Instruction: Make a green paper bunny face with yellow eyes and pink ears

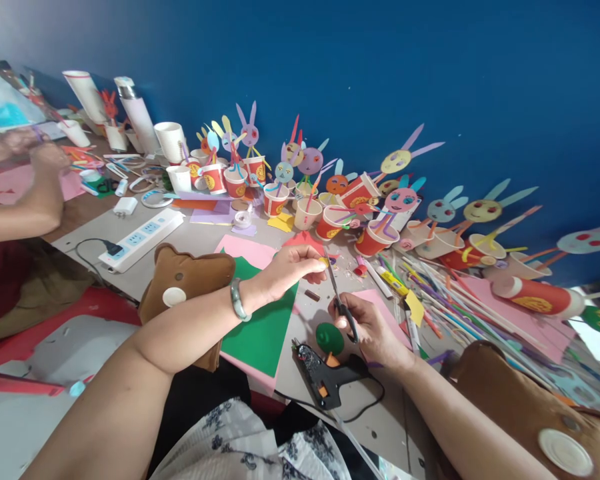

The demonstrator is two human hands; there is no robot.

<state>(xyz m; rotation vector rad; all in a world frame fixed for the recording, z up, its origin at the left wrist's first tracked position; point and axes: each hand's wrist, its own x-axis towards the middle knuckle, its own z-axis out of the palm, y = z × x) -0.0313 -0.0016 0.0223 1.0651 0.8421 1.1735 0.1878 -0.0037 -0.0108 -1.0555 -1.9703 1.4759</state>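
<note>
My left hand point(297, 270), with a bracelet on the wrist, pinches a small yellow piece point(324, 262) between thumb and fingers. Black-handled scissors point(347, 313) are in my right hand point(373, 330), their blades pointing up beside that piece. Under my left forearm lies green paper point(260, 333) on a pink sheet point(250, 250). A green disc point(329, 339) and a black glue gun point(325, 380) rest on the table just below my hands.
Paper cups point(333, 222) with paper rabbit heads line the blue wall. A power strip point(143, 240) and a brown cushion point(187, 277) are at left, colored strips point(450, 300) at right. Another person's hands point(45, 150) work at far left.
</note>
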